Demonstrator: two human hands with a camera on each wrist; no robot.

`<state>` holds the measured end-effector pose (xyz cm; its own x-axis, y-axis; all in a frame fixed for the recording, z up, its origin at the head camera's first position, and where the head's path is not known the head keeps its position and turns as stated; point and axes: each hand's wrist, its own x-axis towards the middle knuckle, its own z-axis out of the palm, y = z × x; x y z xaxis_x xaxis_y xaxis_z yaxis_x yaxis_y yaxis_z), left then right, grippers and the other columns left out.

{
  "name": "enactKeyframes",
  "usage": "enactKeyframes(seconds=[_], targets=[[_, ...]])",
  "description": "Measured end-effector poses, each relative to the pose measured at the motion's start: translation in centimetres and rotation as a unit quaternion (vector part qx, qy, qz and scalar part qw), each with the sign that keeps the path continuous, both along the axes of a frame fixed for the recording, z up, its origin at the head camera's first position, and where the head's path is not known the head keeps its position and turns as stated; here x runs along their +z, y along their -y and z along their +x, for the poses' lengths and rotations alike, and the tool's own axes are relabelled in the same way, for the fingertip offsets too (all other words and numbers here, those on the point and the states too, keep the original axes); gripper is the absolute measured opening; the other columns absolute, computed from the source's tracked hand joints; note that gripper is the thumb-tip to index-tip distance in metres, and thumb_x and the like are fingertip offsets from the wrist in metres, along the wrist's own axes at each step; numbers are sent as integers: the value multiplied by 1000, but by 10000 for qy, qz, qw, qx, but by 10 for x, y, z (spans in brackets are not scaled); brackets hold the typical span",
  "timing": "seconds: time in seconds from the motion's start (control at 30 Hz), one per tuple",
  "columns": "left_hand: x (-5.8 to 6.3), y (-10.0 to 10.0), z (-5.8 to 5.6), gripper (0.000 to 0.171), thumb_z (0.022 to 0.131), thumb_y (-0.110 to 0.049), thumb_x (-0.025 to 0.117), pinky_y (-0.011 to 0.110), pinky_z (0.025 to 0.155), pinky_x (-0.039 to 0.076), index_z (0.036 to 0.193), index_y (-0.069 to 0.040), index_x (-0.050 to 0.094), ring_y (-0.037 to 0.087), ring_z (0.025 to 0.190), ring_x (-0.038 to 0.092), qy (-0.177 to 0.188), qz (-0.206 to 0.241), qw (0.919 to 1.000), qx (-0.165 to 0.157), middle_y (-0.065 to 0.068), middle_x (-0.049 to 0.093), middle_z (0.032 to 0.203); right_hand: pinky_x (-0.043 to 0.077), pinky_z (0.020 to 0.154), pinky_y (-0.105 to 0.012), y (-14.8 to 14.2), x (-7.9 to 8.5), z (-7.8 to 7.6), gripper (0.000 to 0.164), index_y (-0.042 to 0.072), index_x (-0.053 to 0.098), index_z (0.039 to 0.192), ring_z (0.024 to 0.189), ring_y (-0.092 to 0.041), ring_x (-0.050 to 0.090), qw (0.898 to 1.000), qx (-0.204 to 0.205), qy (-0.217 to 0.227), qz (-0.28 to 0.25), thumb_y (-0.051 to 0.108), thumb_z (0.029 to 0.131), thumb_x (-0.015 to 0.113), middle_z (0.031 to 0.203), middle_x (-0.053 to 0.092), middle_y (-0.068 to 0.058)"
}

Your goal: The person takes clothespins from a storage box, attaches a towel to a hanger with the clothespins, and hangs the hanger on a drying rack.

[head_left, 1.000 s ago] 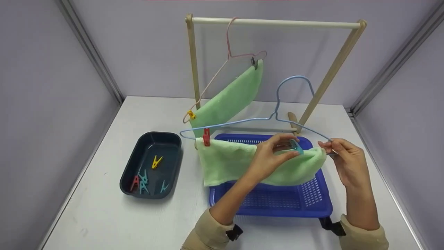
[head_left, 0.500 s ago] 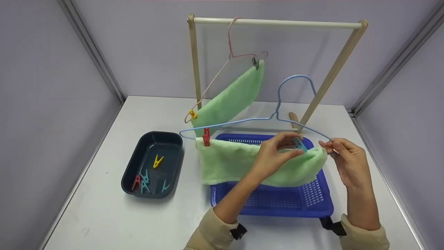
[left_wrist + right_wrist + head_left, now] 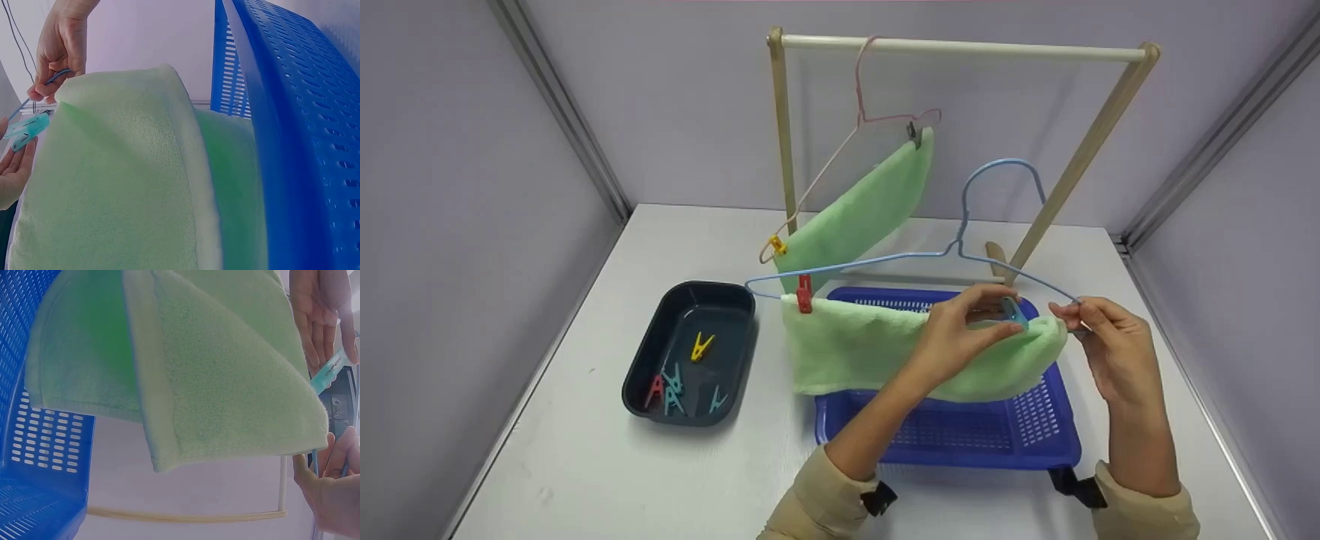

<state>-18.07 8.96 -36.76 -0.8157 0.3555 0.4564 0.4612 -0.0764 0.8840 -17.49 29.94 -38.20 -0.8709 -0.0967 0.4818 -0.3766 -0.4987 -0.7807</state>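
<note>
A light green towel (image 3: 847,349) hangs folded over the lower bar of a blue hanger (image 3: 877,262). A red clothespin (image 3: 805,294) clips its left end. My left hand (image 3: 949,341) pinches a teal clothespin (image 3: 1014,311) between thumb and fingers, close to the towel's bunched right part. In the left wrist view, the teal clothespin (image 3: 28,132) sits beside the towel's upper edge. My right hand (image 3: 1114,341) pinches the hanger's right end, next to the towel's corner. The right wrist view shows these fingers (image 3: 332,455) at the blue wire just below the towel edge.
A blue perforated basket (image 3: 945,456) stands beneath the towel. Left of it, a dark tray (image 3: 634,375) holds several clothespins. Behind, a rack with a white rod (image 3: 997,49) carries a pink hanger (image 3: 832,154) with another green towel (image 3: 862,206), held by yellow and dark clips.
My left hand has shifted slightly right with the teal clothespin, closer to the towel's right end. My right hand keeps its hold on the hanger.
</note>
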Motion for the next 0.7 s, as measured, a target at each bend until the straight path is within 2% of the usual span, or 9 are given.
enactKeyframes(seconds=[0.03, 0.13, 0.27, 0.43, 0.63, 0.7], targets=[[3, 1, 2, 36, 81, -4, 68, 20, 84, 46, 114, 4, 57, 8, 98, 59, 41, -20, 10000, -6, 12, 62, 108, 46, 89, -33, 0, 0, 0, 24, -15, 63, 95, 94, -29, 63, 10000, 5, -5, -7, -8, 94, 40, 82, 64, -16], [2, -1, 1, 36, 80, -5, 69, 19, 84, 46, 114, 3, 57, 7, 98, 58, 99, -51, 9999, -7, 11, 62, 108, 45, 89, -34, 0, 0, 0, 24, -13, 64, 93, 93, -28, 63, 9998, -171, 10, 137, -7, 94, 41, 81, 63, -15], [-14, -8, -8, 37, 80, -11, 69, 17, 83, 45, 115, -2, 58, 2, 97, 57, 36, -1, 10000, -20, 5, 62, 108, 45, 89, -34, 0, 0, 0, 23, -11, 65, 92, 92, -28, 63, 9993, -269, 6, 266, -6, 94, 42, 80, 63, -14], [-15, -8, -7, 36, 81, -13, 69, 17, 83, 45, 114, -3, 58, 1, 97, 57, -8, 48, 10000, -39, 2, 62, 107, 45, 90, -33, 1, 1, 0, 23, -15, 62, 93, 94, -28, 62, 9999, -12, -44, 134, -7, 94, 41, 82, 63, -15], [-12, -10, -8, 36, 81, -12, 69, 15, 82, 45, 115, -3, 59, 1, 97, 57, 73, -101, 9999, 55, 3, 62, 108, 44, 91, -34, 2, 3, -2, 22, -8, 65, 89, 90, -25, 63, 9984, -357, -21, 448, -3, 93, 44, 79, 62, -12], [-9, -10, -6, 35, 81, -8, 69, 16, 82, 45, 114, -1, 59, 4, 96, 58, 6, -64, 10000, 71, 6, 63, 107, 44, 91, -34, 3, 4, -2, 22, -9, 65, 90, 90, -25, 63, 9987, -293, -45, 407, -3, 93, 44, 79, 62, -12]])
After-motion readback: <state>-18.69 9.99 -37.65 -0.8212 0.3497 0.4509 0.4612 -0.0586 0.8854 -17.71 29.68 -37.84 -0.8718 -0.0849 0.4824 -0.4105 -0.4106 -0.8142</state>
